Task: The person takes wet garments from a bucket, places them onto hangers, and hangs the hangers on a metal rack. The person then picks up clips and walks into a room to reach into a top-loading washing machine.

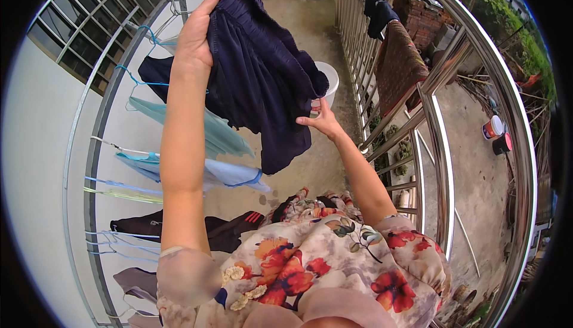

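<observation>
A dark navy garment, which looks like shorts with a gathered elastic waistband (253, 59), hangs in front of me at the upper middle. My left hand (197, 38) is raised and grips its upper left edge, the thumb along the cloth and the other fingers mostly hidden. Lower down, my right hand (325, 122) is at the right end of the waistband. Its thumb points left, apart from the raised finger, which reaches the cloth's edge. Part of a white bucket (328, 77) shows behind the garment.
On my left, a metal rack (97, 149) carries hangers with a teal cloth (197, 126), a light blue garment (230, 174) and dark clothes. To the right runs a shiny metal railing (441, 167) with a brown patterned cloth (401, 65) over it. Barred windows (89, 11) stand upper left.
</observation>
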`<act>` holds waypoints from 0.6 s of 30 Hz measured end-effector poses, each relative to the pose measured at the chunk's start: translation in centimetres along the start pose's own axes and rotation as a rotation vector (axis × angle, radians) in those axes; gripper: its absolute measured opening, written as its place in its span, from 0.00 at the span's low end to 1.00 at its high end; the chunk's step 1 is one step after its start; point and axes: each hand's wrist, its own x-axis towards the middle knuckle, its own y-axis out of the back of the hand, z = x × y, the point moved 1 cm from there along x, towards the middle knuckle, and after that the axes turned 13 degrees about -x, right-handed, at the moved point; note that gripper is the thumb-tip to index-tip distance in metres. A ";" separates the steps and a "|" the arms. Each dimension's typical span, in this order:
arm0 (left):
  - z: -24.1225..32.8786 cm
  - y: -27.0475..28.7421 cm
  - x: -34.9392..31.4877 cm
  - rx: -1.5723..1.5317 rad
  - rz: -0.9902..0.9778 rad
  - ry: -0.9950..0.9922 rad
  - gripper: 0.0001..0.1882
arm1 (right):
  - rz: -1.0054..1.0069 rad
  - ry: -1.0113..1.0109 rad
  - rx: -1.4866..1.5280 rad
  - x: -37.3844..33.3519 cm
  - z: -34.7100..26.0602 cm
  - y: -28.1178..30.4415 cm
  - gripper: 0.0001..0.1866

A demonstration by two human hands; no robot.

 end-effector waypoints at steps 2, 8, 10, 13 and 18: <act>1.0 -0.8 -0.2 0.015 -0.006 -0.061 0.12 | -0.100 0.090 0.282 1.2 -1.7 -3.1 0.56; 4.4 -0.3 -0.7 0.047 -0.032 -0.139 0.12 | 0.066 -0.008 0.405 3.2 -6.3 -6.0 0.25; 5.4 -0.4 -1.2 0.030 -0.075 -0.143 0.12 | -0.242 -0.167 0.317 2.2 -4.0 -5.2 0.21; 5.2 -0.6 -1.8 0.032 -0.084 -0.126 0.12 | -0.479 -0.255 0.207 0.0 -0.8 -4.7 0.18; 3.9 0.5 -3.0 0.088 0.017 -0.072 0.12 | -0.204 0.142 -0.393 -0.9 -7.8 1.0 0.27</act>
